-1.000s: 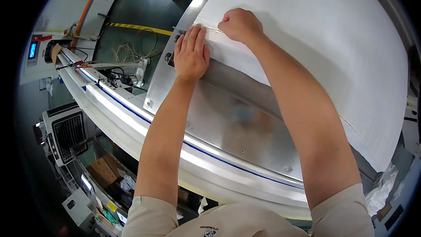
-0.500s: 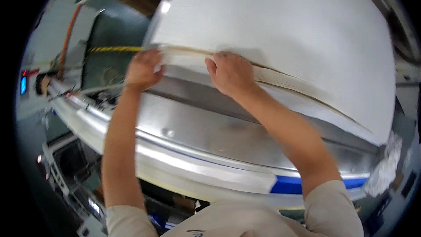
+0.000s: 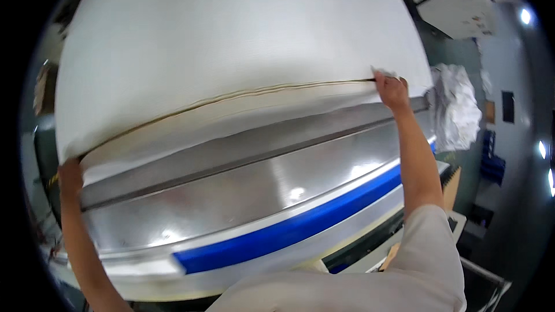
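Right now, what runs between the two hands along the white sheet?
In the head view, the sheet's folded front edge spans from the left hand to the right hand, above the steel table.

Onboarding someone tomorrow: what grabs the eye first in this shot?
The big white fabric sheet fills the upper half, its layered edge curving across the middle. The left hand and right hand grip that edge at opposite ends, arms spread wide. Below runs a shiny metal table with a blue strip along its front.
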Demonstrator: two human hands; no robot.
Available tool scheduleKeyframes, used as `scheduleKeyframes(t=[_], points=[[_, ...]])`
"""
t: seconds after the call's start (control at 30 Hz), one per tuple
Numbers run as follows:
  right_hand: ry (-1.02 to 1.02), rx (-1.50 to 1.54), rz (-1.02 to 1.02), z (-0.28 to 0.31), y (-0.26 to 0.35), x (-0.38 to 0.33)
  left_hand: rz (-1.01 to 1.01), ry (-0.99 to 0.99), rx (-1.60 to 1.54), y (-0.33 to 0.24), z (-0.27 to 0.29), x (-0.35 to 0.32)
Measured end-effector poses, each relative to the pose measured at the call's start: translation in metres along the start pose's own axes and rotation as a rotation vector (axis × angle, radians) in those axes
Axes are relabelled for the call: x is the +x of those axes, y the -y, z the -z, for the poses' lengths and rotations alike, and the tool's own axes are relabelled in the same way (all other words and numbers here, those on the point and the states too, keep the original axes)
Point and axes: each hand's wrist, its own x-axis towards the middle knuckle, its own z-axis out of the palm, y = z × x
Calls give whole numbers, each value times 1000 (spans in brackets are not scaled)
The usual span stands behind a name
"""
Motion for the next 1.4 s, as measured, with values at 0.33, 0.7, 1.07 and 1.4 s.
scheduleKeyframes(t=[0.33, 0.7, 1.07, 1.4], points=[[248, -273, 53, -50, -204, 79, 208, -84, -80, 59, -102, 17], [274, -360, -83, -59, -220, 74, 421, 107, -18, 34, -58, -8], [155, -102, 59, 43, -317, 45, 425, 88, -89, 36, 89, -82], [502, -419, 307, -6, -372, -95, -24, 417, 18, 6, 5, -230]])
